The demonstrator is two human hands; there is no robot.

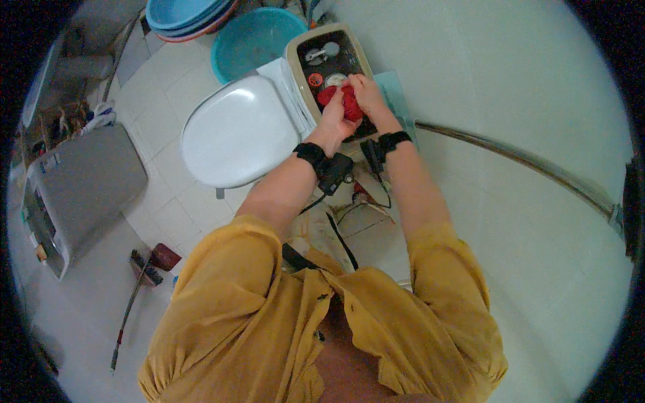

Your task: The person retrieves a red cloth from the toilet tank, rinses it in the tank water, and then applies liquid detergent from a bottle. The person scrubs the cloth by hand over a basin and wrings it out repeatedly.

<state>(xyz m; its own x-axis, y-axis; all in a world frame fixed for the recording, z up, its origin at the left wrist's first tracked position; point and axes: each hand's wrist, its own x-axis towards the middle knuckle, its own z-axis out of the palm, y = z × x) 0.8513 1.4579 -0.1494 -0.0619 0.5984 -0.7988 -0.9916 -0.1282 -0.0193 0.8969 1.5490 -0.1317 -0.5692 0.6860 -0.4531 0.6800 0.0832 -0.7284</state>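
Note:
A crumpled red cloth or net-like item (351, 107) is held between both hands over the open toilet cistern (298, 65). My left hand (336, 121) grips it from the near left, thumb on top. My right hand (369, 95) has its fingers on its upper right side. Inside the dark cistern, a white-grey fitting (322, 52) lies toward the far end, with a round orange-red part (315, 79) and a round pale part (336, 79) nearer the hands. Black straps with small devices are on both wrists.
The white toilet lid (241, 132) is down, left of the cistern. Beyond stand a teal basin (254, 43) and stacked blue basins (181, 15). A metal pipe (509, 151) runs along the right wall. At left are a washbasin (95, 181) and a long-handled brush (146, 269).

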